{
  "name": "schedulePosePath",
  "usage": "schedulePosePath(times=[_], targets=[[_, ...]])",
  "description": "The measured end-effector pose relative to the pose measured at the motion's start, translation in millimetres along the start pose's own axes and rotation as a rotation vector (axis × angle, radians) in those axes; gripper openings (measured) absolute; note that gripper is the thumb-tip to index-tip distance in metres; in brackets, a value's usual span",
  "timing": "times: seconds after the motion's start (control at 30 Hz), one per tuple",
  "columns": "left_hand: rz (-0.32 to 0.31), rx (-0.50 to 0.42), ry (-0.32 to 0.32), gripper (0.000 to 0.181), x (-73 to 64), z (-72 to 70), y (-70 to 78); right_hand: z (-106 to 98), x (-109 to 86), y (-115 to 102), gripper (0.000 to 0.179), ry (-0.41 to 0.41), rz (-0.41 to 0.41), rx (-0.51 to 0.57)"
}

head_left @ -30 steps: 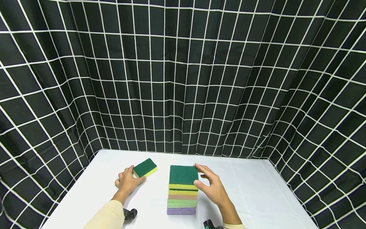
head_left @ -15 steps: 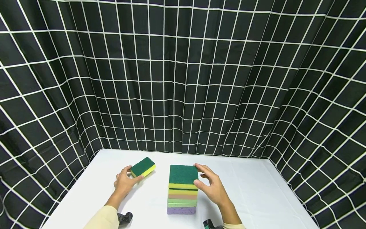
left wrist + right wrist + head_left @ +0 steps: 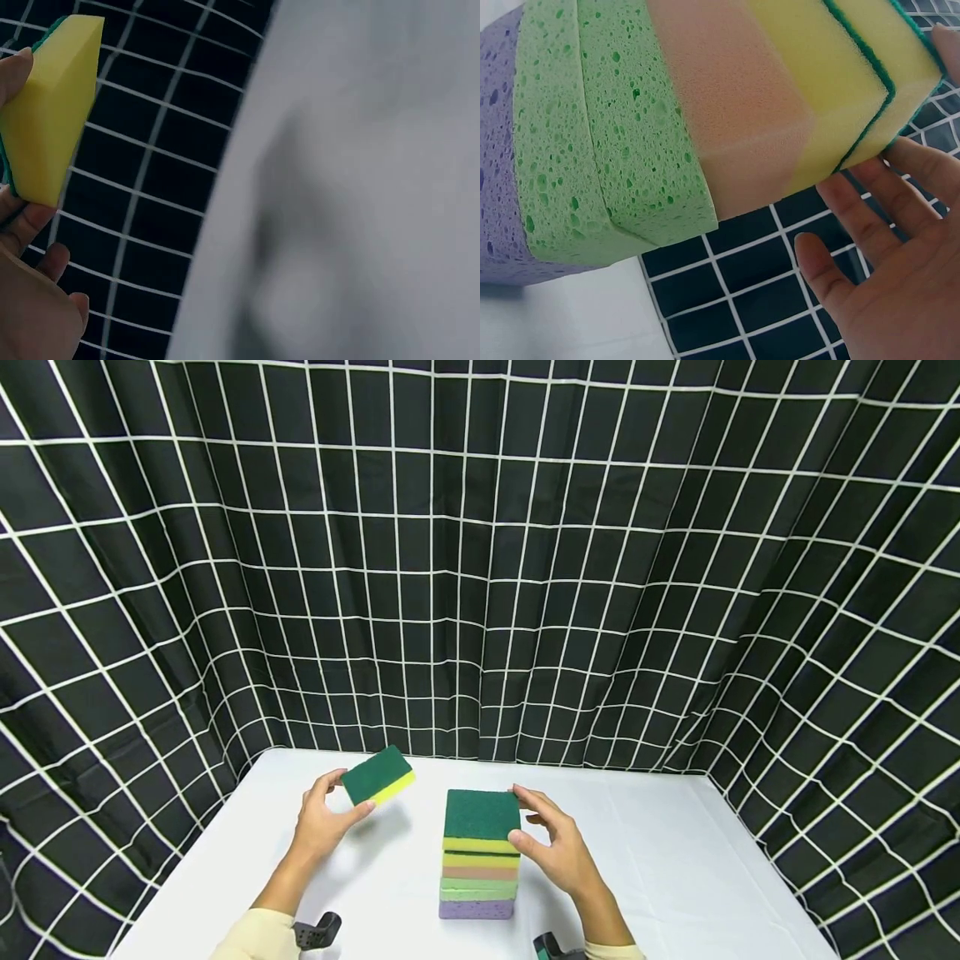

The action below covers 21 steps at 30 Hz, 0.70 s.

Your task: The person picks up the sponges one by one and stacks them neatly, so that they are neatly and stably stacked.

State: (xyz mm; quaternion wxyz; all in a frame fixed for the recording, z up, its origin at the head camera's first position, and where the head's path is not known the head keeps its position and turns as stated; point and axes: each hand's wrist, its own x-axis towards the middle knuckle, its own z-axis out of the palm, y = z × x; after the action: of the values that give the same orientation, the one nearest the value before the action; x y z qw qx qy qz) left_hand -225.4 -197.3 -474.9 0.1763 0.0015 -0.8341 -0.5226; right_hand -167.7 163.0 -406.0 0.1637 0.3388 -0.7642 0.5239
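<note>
In the head view my left hand (image 3: 322, 822) holds a sponge (image 3: 377, 774) with a dark green scouring top and yellow body, pinched between thumb and fingers above the table. A shadow lies beneath it. The left wrist view shows the yellow underside of this sponge (image 3: 52, 112). My right hand (image 3: 558, 847) is at the upper right of a stack of sponges (image 3: 480, 889), its thumb and fingers at the near and far corners of the top green-and-yellow sponge (image 3: 482, 816). Below come another yellow sponge, then pinkish, light green and purple layers. The right wrist view shows fingers (image 3: 911, 180) touching the upper layers.
A white table (image 3: 660, 860) carries the stack near its middle. Black curtain with a white grid (image 3: 480, 568) surrounds the back and sides. Dark devices (image 3: 318, 932) are strapped at the wrists.
My left hand has raised the sponge off the table, with its far end tipped upward. The right hand and the stack stay where they were.
</note>
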Motion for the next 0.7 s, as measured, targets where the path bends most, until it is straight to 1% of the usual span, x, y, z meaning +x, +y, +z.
schedulePosePath(times=[0.17, 0.33, 0.53, 0.6, 0.7], targets=[[0.081, -0.053, 0.000, 0.077, -3.5, -7.1, 26.5, 0, 0.1, 0, 0.052, -0.003, 0.012, 0.006], [0.136, -0.082, -0.003, 0.075, -7.6, -11.4, 44.0, 0, -1.2, 1, 0.052, -0.002, 0.004, 0.004], [0.219, -0.122, -0.006, 0.072, -11.3, -12.9, 62.8, 0, -1.1, 1, 0.053, -0.009, 0.000, 0.005], [0.244, -0.143, -0.013, 0.072, -13.6, -12.2, 71.3, 0, -0.9, 1, 0.053, -0.013, -0.001, 0.005], [0.265, -0.162, -0.035, 0.073, -16.4, -10.2, 86.7, 0, -0.1, 0, 0.054, -0.015, -0.001, 0.006]])
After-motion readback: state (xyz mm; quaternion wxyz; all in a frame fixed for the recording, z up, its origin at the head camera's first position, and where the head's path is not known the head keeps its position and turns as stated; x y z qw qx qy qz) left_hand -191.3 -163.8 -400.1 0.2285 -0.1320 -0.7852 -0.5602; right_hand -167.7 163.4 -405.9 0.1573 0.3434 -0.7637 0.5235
